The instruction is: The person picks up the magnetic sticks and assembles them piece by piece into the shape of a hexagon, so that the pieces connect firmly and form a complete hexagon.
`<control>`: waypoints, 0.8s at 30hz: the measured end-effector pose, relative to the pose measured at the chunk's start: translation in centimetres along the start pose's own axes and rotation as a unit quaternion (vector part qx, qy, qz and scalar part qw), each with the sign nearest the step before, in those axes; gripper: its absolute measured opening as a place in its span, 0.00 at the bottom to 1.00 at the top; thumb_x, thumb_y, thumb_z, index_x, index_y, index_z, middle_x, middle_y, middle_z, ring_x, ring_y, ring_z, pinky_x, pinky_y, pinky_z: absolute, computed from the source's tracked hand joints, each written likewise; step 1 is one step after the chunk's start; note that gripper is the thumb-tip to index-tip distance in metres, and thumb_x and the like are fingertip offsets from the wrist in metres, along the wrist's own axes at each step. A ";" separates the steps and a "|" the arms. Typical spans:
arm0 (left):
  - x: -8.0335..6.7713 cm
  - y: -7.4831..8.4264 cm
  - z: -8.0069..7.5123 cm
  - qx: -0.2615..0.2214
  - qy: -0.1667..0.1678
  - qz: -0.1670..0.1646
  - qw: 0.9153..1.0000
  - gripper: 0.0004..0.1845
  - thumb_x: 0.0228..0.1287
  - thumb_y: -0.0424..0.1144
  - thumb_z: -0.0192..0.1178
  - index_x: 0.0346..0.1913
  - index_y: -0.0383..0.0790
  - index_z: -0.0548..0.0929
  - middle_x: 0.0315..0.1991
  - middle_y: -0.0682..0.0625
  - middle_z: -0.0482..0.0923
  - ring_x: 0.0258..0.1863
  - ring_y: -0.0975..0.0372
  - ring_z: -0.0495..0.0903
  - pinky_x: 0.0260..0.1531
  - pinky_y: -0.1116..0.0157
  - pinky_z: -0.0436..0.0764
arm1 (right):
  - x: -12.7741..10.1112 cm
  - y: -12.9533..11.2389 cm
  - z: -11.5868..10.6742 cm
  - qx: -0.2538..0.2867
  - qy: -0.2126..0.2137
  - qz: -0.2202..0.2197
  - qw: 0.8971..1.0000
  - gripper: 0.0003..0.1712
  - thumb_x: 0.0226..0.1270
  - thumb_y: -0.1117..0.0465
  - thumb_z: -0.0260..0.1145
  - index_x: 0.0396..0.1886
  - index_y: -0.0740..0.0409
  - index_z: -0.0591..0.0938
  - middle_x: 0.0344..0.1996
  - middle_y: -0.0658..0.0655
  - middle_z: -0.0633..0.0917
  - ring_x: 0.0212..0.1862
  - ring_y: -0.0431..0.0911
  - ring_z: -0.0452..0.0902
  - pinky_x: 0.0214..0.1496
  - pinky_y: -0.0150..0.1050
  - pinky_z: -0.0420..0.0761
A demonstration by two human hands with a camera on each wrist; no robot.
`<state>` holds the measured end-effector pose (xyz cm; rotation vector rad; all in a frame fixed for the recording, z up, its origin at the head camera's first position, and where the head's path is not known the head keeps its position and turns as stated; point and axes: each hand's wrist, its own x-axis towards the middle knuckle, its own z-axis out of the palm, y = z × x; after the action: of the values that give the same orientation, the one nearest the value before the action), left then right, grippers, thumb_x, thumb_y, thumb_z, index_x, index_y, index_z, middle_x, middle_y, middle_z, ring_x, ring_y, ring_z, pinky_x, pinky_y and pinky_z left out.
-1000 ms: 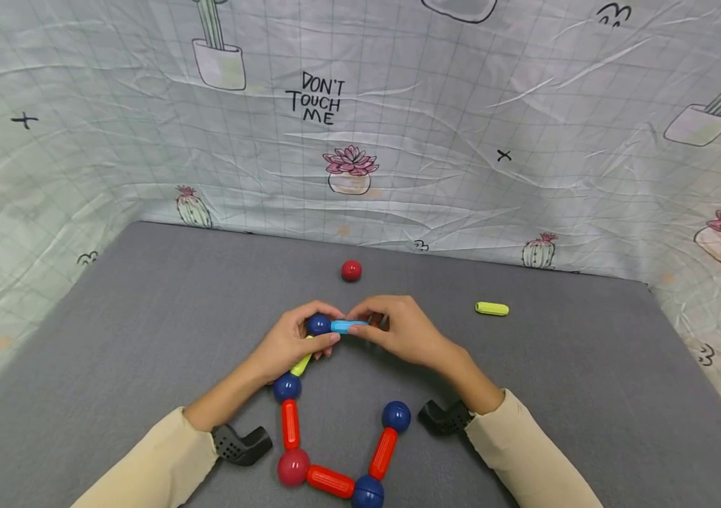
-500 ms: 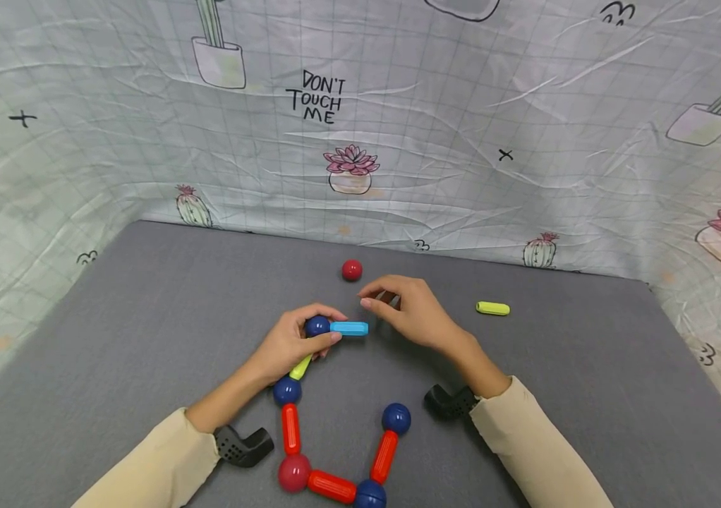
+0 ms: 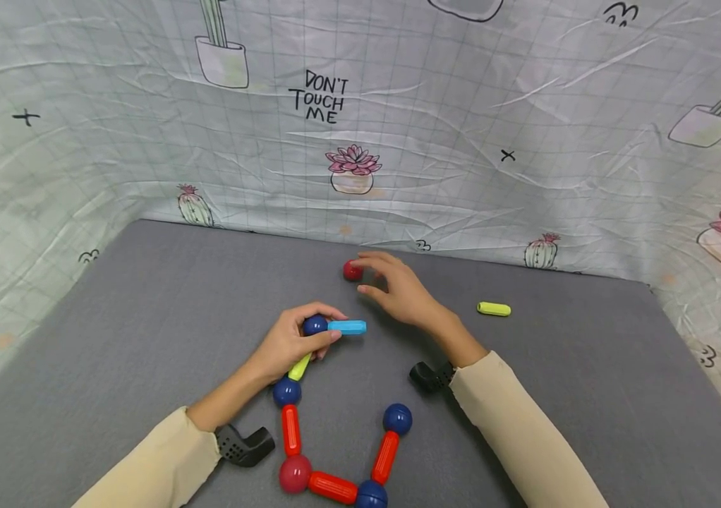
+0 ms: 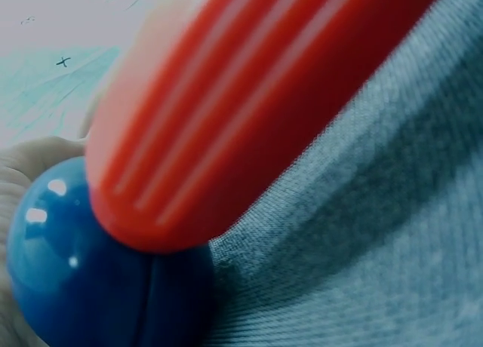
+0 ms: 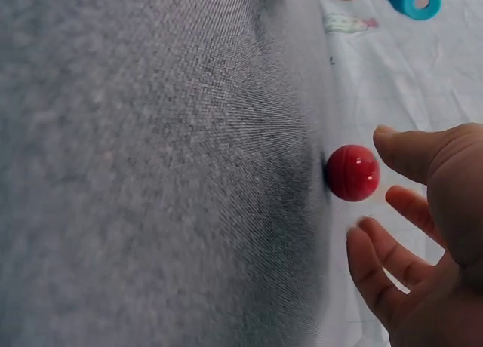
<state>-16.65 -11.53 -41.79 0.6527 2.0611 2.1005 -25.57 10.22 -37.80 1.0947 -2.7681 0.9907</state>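
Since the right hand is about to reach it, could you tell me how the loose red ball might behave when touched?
The red ball is round and lies free on the flat grey mat, so a nudge would probably roll it. Its glossy surface may slip between fingertips. It looks rigid.

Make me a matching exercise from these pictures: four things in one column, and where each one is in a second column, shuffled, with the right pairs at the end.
Things
1. red ball
2. light blue stick
3. loose yellow-green stick
4. left hand

Places
A. lying alone on the mat, out to the right
B. gripping a dark blue ball
C. just in front of the right hand and its spread fingers
D. sticking out sideways from the dark blue ball

Pairs: 1-C, 2-D, 3-A, 4-B
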 end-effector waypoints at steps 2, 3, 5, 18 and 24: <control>0.0 -0.1 0.0 -0.006 -0.003 0.007 1.000 0.10 0.64 0.28 0.60 0.47 0.30 0.79 0.19 0.39 0.73 0.15 0.57 0.72 0.15 0.67 0.73 | 0.2 0.1 0.2 -0.014 -0.006 0.005 1.000 0.25 0.68 0.59 0.64 0.63 0.55 0.75 0.65 0.56 0.69 0.57 0.54 0.70 0.57 0.50 0.70; 0.1 -0.1 0.0 -0.010 -0.005 0.008 1.000 0.10 0.65 0.28 0.60 0.47 0.29 0.79 0.18 0.38 0.74 0.15 0.57 0.72 0.15 0.67 0.73 | 0.3 0.2 0.2 -0.021 -0.009 0.005 1.000 0.25 0.68 0.59 0.64 0.64 0.54 0.74 0.66 0.56 0.69 0.60 0.54 0.67 0.60 0.51 0.67; 0.1 -0.1 0.0 -0.016 -0.006 0.009 1.000 0.09 0.65 0.28 0.60 0.47 0.29 0.79 0.19 0.38 0.74 0.15 0.57 0.73 0.15 0.67 0.74 | 0.5 0.3 0.3 -0.026 -0.015 0.001 1.000 0.25 0.68 0.60 0.64 0.64 0.54 0.74 0.67 0.57 0.68 0.64 0.54 0.63 0.63 0.52 0.63; 0.0 -0.2 0.0 -0.012 0.000 0.000 1.000 0.11 0.63 0.29 0.63 0.47 0.31 0.79 0.21 0.39 0.75 0.17 0.54 0.74 0.16 0.66 0.74 | -0.1 0.3 0.7 -0.023 -0.027 0.008 0.999 0.18 0.64 0.63 0.68 0.54 0.54 0.81 0.53 0.56 0.77 0.55 0.51 0.71 0.57 0.47 0.71; 0.0 -0.1 0.0 0.003 -0.006 -0.006 1.000 0.13 0.62 0.31 0.64 0.49 0.33 0.80 0.23 0.42 0.76 0.18 0.55 0.75 0.18 0.65 0.76 | -0.7 0.2 0.8 -0.010 -0.015 0.011 1.000 0.17 0.62 0.63 0.70 0.51 0.55 0.82 0.48 0.54 0.78 0.45 0.47 0.74 0.46 0.41 0.76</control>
<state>-16.66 -11.55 -41.89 0.6518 2.0604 2.0800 -24.94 10.32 -38.69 1.0891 -2.8135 0.9529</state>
